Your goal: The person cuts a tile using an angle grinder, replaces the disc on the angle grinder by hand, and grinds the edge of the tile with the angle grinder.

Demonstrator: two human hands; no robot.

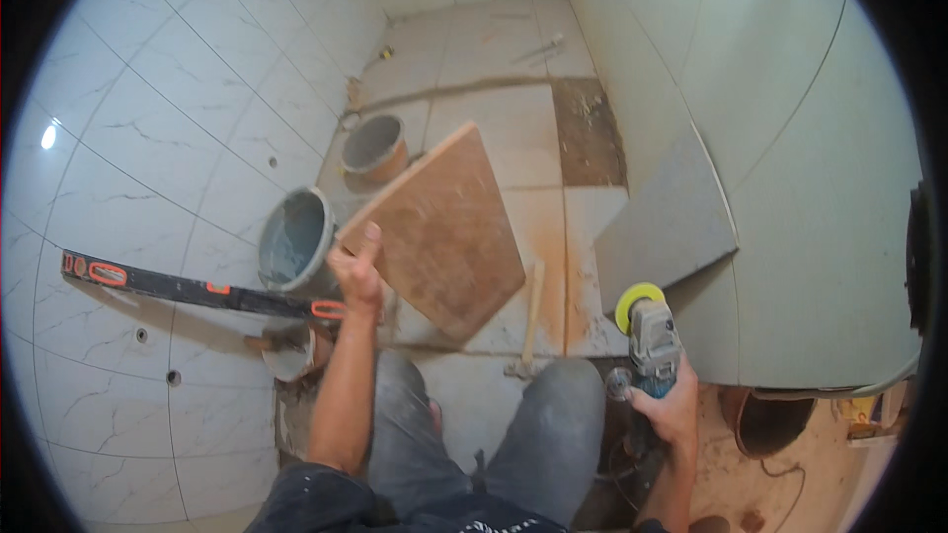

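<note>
My left hand (pixel 357 271) grips a square brown tile (pixel 434 247) by its left corner, holding it up at a tilt. My right hand (pixel 664 400) holds an angle grinder (pixel 654 345) with a yellow disc (pixel 637 306), low on the right near my right knee. A hammer (pixel 533 311) with a pale handle lies on the floor between the tile and the grinder. A grey slab (pixel 662 217) leans against the right wall, beyond the grinder.
Two buckets (pixel 294 237) (pixel 373 145) stand by the left wall. A long black level (pixel 148 279) leans there, above a container with a tool (pixel 296 355). The tiled floor (pixel 494 39) has a dark untiled patch (pixel 588 133). A dark bucket (pixel 765 424) and a cable (pixel 790 494) are at lower right.
</note>
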